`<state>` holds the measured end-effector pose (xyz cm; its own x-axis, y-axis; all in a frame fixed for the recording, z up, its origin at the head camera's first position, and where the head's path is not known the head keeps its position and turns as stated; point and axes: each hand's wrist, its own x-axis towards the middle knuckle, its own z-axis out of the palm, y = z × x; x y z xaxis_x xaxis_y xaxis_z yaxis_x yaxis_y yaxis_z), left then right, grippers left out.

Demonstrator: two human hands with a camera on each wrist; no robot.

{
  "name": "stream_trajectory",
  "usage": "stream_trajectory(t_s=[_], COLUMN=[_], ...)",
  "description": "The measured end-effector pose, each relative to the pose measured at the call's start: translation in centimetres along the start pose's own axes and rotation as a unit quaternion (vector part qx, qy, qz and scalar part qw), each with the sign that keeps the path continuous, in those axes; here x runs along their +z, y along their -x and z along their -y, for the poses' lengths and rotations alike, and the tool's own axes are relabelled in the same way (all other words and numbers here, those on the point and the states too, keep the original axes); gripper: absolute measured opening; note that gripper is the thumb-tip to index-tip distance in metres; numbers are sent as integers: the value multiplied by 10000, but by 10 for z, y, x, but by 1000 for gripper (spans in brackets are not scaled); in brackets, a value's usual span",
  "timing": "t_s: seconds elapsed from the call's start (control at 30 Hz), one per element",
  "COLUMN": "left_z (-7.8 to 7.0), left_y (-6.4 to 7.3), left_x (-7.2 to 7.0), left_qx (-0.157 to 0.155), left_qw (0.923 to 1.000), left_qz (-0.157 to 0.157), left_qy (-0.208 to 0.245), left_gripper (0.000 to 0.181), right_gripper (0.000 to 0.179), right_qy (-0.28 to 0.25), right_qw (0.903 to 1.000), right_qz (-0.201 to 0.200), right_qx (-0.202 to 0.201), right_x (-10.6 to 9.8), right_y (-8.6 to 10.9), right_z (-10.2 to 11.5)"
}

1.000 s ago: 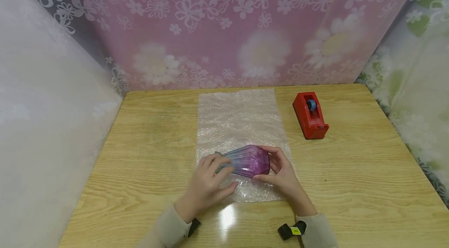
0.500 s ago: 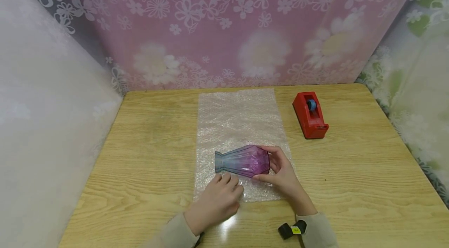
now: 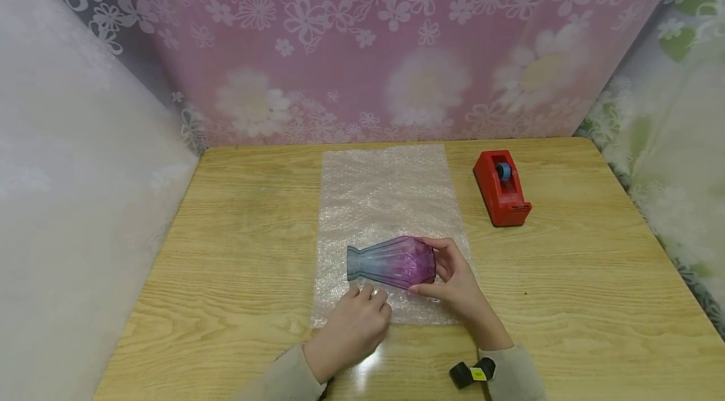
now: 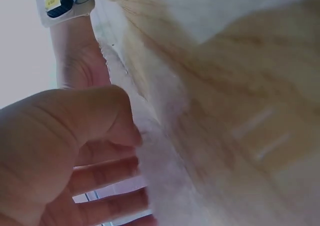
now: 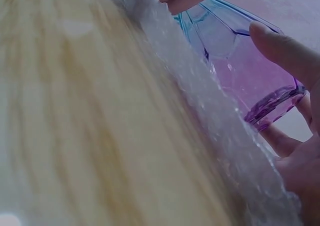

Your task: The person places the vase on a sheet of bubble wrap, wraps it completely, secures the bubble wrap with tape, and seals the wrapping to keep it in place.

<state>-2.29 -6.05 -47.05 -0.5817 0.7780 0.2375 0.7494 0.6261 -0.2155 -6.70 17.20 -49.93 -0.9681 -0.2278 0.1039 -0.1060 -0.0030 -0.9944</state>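
Note:
A faceted glass vase (image 3: pixel 391 261), blue at the neck and purple at the base, lies on its side on a sheet of bubble wrap (image 3: pixel 385 193). Its mouth points left in the head view. My right hand (image 3: pixel 455 284) holds the vase round its base, thumb on the near side and fingers on the far side. Below the neck, my left hand (image 3: pixel 357 325) pinches the front edge of the bubble wrap; in the left wrist view its thumb (image 4: pixel 117 116) lies against that edge. The right wrist view shows the wrap's edge (image 5: pixel 200 101) raised beside the vase.
A red tape dispenser (image 3: pixel 503 190) with a blue roll stands to the right of the wrap on the wooden table (image 3: pixel 566 250). Floral curtains (image 3: pixel 351 61) hang behind the table and at both sides.
My left hand has left the vase's neck, moved toward the near edge of the bubble wrap and curled its fingers there. My right hand and the vase have stayed put.

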Motion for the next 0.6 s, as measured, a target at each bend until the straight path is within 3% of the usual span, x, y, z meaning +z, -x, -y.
stream_trajectory(t_s=[0.37,0.6], left_z=[4,12], left_y=[-1,-4], left_x=[-2,0], left_qx=[-276,-462], left_qw=[9969,9810], left_qz=[-594,-1757], left_qy=[442,682], left_gripper=[18,12], right_gripper=[84,83], right_qy=[-305,-334], right_qw=[9989,9975], right_qz=[315,595], right_qx=[-179,-159], right_x=[-5,-9], right_y=[-3,-5], right_z=[-3,0])
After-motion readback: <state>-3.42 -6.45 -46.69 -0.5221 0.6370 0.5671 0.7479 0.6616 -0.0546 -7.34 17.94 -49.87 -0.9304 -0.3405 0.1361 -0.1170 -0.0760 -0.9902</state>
